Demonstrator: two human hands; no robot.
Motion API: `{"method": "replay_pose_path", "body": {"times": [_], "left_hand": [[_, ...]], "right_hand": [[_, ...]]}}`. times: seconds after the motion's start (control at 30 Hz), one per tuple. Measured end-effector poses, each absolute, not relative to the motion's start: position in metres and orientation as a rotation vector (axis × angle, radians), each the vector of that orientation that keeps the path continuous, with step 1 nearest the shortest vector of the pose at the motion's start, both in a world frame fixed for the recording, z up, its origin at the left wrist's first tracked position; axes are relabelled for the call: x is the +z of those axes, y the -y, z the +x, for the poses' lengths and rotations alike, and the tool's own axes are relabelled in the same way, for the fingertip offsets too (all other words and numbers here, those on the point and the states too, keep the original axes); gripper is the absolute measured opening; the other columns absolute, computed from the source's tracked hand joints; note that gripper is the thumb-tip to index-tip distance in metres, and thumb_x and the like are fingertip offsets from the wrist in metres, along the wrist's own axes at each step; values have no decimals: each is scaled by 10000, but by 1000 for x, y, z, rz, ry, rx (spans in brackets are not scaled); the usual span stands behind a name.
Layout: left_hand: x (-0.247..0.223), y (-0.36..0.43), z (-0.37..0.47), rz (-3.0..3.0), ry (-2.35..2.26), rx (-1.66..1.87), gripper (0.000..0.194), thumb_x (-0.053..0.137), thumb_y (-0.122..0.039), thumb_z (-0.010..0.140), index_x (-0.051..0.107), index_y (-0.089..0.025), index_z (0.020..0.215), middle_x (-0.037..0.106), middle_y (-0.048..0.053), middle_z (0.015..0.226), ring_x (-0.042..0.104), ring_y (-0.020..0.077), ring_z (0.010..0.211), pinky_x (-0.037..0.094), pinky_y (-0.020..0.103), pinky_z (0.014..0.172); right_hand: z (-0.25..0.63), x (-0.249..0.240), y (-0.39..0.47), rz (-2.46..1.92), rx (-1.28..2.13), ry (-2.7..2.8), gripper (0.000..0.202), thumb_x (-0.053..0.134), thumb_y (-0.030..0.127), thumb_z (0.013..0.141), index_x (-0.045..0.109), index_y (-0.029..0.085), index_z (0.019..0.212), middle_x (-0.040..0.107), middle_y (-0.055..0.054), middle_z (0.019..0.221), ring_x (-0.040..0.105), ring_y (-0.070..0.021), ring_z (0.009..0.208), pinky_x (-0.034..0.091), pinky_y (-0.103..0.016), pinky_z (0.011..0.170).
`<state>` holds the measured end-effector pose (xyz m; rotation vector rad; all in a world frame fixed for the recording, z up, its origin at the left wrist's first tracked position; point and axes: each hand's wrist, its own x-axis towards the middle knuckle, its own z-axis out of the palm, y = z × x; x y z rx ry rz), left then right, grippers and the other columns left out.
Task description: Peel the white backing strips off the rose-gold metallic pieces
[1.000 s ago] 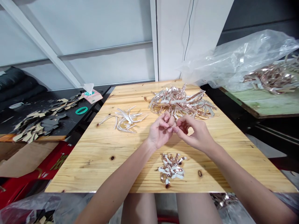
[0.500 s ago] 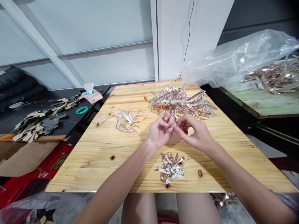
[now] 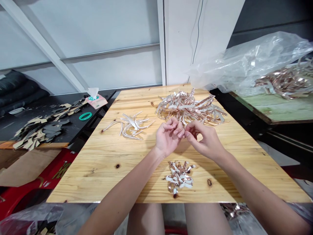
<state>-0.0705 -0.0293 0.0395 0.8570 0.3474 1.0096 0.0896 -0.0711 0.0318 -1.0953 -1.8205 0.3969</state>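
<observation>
Over the middle of the wooden table (image 3: 97,176), my left hand (image 3: 169,137) has its fingers curled, their tips meeting those of my right hand (image 3: 204,137). The right thumb and fingers are pinched together. Whatever is between the fingertips is too small to make out. Just behind the hands lies a large tangle of shiny copper and white strips (image 3: 183,106). To their left is a smaller bunch of pale strips (image 3: 133,125). A small pile of short copper and white pieces (image 3: 179,178) sits near the table's front edge.
On the left, a black table (image 3: 73,125) holds black and beige scraps (image 3: 41,130), a green ring (image 3: 85,116) and a tissue pack (image 3: 97,101). At the right, a clear plastic bag (image 3: 254,62) and more copper strips (image 3: 283,81) lie on a greenish board (image 3: 281,109).
The fingertips of both hands have shifted slightly, and the right thumb sits a little farther right. The strips and piles look unchanged.
</observation>
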Motion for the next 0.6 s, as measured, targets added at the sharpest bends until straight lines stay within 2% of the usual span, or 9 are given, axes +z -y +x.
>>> {"method": "replay_pose_path", "body": {"times": [0.07, 0.13, 0.23, 0.33, 0.4, 0.5, 0.6], "left_hand": [[38, 34, -72, 1198, -457, 1153, 82, 521, -264, 818, 530, -212, 756, 473, 10, 683, 487, 173, 660, 454, 299, 709], [35, 39, -76, 1675, -564, 1250, 141, 522, -265, 889, 656, -221, 887, 623, 69, 880, 557, 212, 828, 458, 341, 829], [32, 43, -80, 2286, -639, 1269, 306, 504, -226, 938, 707, -236, 1167, 678, 112, 1110, 569, 246, 979, 410, 395, 958], [28, 43, -76, 2621, -853, 1258, 488, 499, -211, 958, 564, -236, 1441, 665, 126, 1208, 554, 259, 1039, 371, 419, 1008], [26, 45, -69, 2768, -1100, 1223, 577, 497, -213, 971, 440, -236, 1545, 643, 128, 1244, 535, 265, 1086, 353, 426, 1042], [19, 52, -57, 2903, -1455, 1114, 677, 493, -209, 981, 269, -237, 1619, 607, 125, 1291, 509, 270, 1148, 346, 437, 1080], [11, 59, -51, 2948, -1667, 981, 731, 487, -200, 983, 171, -266, 1638, 578, 118, 1358, 491, 278, 1185, 354, 470, 1087]], "right_hand": [[92, 33, 70, -1111, 411, 1737, 90, 566, 247, 969, 578, 209, 889, 608, -4, 726, 567, -135, 609, 442, -267, 559], [95, 34, 69, -1095, 455, 1635, 127, 556, 277, 986, 583, 207, 883, 591, 1, 711, 563, -133, 585, 444, -268, 541], [98, 34, 70, -1007, 495, 1528, 150, 562, 317, 995, 597, 209, 897, 576, 10, 698, 559, -129, 545, 462, -274, 517], [97, 33, 72, -945, 460, 1462, 140, 583, 334, 991, 627, 214, 935, 595, 5, 716, 569, -131, 539, 491, -283, 514], [94, 32, 73, -937, 430, 1434, 128, 595, 332, 987, 648, 216, 975, 630, -9, 756, 593, -135, 559, 516, -289, 531], [91, 32, 72, -975, 416, 1387, 136, 623, 329, 971, 662, 217, 1040, 672, -28, 834, 620, -134, 571, 529, -288, 523], [90, 34, 68, -1045, 424, 1348, 186, 654, 357, 948, 660, 214, 1067, 695, -47, 926, 628, -128, 555, 537, -290, 497]]}}
